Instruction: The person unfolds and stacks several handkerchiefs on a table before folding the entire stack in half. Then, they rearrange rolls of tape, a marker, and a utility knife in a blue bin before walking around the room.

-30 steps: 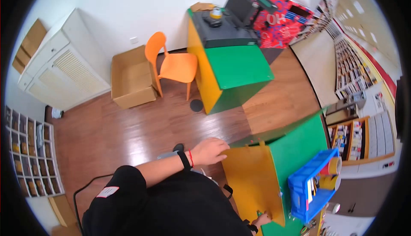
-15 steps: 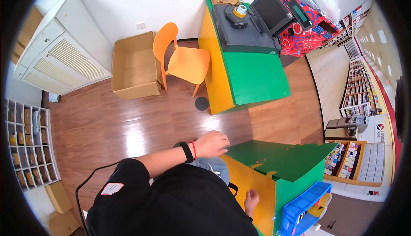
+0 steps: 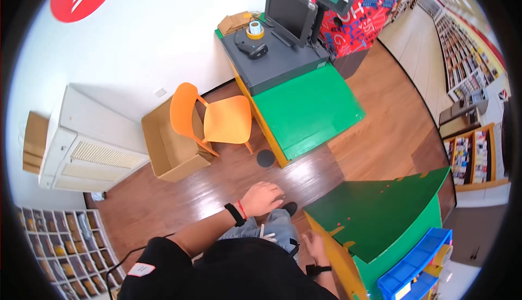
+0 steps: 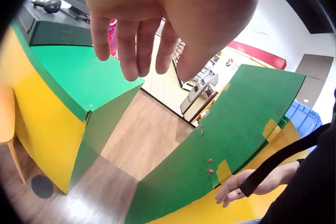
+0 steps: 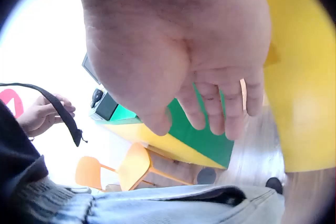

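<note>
My left hand [image 3: 262,198] hangs in front of the body over the floor, its fingers loosely bent and holding nothing. In the left wrist view its palm [image 4: 173,3] and loosely hanging fingers [image 4: 127,50] fill the top. My right hand [image 3: 315,247] is beside the yellow side of the near green counter [image 3: 424,245], also with nothing in it. Its bare palm [image 5: 178,29] and slightly bent fingers [image 5: 212,108] show in the right wrist view. A green panel [image 3: 375,213] with yellow tape patches stands on the near counter's edge.
Across the floor stands a second green-and-yellow counter [image 3: 310,112] with a monitor [image 3: 291,14] and scanner [image 3: 251,50]. An orange chair [image 3: 228,119] and open cardboard box [image 3: 174,153] are left of it. A blue crate [image 3: 416,262] sits on the near counter.
My right hand has come away from the yellow panel's far lower end, near the blue crate, and moved forward along it. The head view has turned; my left hand stays before the body.
</note>
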`<action>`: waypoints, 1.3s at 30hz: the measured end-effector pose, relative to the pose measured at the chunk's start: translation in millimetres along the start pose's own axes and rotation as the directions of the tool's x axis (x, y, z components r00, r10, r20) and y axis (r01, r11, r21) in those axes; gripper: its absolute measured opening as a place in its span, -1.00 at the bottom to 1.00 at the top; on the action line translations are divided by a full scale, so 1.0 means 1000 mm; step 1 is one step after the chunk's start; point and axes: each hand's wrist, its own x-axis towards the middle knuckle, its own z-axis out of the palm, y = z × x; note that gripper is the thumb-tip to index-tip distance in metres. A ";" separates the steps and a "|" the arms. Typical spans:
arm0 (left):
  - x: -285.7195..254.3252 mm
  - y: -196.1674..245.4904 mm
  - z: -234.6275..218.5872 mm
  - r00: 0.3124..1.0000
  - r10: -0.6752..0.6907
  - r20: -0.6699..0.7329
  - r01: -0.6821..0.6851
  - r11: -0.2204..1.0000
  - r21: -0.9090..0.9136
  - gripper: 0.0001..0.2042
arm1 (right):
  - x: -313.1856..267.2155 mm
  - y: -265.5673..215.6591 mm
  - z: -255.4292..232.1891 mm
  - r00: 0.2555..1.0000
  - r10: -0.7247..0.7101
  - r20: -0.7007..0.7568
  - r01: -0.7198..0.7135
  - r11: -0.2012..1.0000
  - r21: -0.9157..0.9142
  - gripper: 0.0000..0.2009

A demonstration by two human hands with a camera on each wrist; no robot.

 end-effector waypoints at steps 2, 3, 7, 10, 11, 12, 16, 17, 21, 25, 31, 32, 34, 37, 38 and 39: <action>0.004 -0.014 0.012 0.997 -0.030 -0.066 0.029 0.999 -0.017 -0.77 | 0.031 -0.005 0.023 0.973 -0.199 -0.116 0.188 0.977 -0.098 -0.62; 0.004 -0.026 0.020 0.995 -0.029 -0.097 0.028 1.000 -0.012 -0.78 | 0.043 -0.020 0.027 0.958 -0.257 -0.131 0.245 0.964 -0.100 -0.62; 0.002 -0.093 0.055 0.991 -0.110 -0.078 0.106 0.993 -0.048 -0.83 | 0.106 -0.077 0.049 0.955 -0.273 -0.120 0.266 0.962 -0.066 -0.63; -0.008 -0.157 0.086 0.983 -0.180 -0.029 0.179 0.983 -0.039 -0.83 | 0.158 -0.095 0.082 0.968 -0.213 -0.130 0.211 0.977 -0.030 -0.64; -0.013 -0.180 0.100 0.981 -0.180 -0.070 0.177 0.983 -0.038 -0.84 | 0.183 -0.091 0.099 0.959 -0.226 -0.174 0.224 0.974 -0.029 -0.65; -0.014 -0.205 0.109 0.976 -0.207 -0.069 0.202 0.977 -0.073 -0.84 | 0.209 -0.086 0.115 0.948 -0.242 -0.204 0.241 0.970 -0.032 -0.67; -0.019 -0.301 0.163 0.969 -0.244 0.039 0.243 0.970 0.029 -0.86 | 0.306 -0.066 0.185 0.971 -0.153 -0.183 0.142 0.987 -0.068 -0.74; -0.018 -0.325 0.178 0.959 -0.278 0.056 0.277 0.960 0.037 -0.85 | 0.331 -0.057 0.202 0.987 -0.083 -0.140 0.074 0.995 -0.066 -0.72; -0.015 -0.410 0.250 0.925 -0.375 0.069 0.369 0.926 0.078 -0.83 | 0.429 -0.007 0.266 0.999 -0.031 -0.044 0.027 0.996 -0.084 -0.60; -0.007 -0.466 0.312 0.860 -0.496 0.120 0.488 0.868 0.093 -0.80 | 0.507 0.035 0.299 0.998 0.065 0.026 -0.060 0.986 -0.158 -0.50; 0.014 -0.557 0.416 0.757 -0.640 0.127 0.652 0.751 -0.105 -0.62 | 0.601 0.093 0.318 0.989 0.125 0.077 -0.113 0.983 -0.146 -0.37; 0.020 -0.569 0.424 0.715 -0.686 0.132 0.699 0.708 -0.105 -0.57 | 0.612 0.092 0.318 0.981 0.153 0.121 -0.138 0.982 -0.126 -0.33; 0.029 -0.592 0.445 0.663 -0.736 0.135 0.749 0.654 -0.107 -0.53 | 0.640 0.108 0.325 0.982 0.086 0.166 -0.080 0.996 -0.042 -0.33; 0.041 -0.603 0.451 0.579 -0.800 0.158 0.812 0.547 -0.205 -0.36 | 0.666 0.112 0.326 0.973 0.051 0.225 -0.077 0.991 0.108 -0.39; 0.043 -0.607 0.452 0.577 -0.802 0.155 0.812 0.545 -0.208 -0.36 | 0.669 0.116 0.327 0.961 0.102 0.259 -0.149 0.974 0.168 -0.45; 0.042 -0.605 0.454 0.599 -0.782 0.170 0.793 0.551 -0.259 -0.36 | 0.663 0.110 0.326 0.960 0.102 0.262 -0.149 0.974 0.168 -0.45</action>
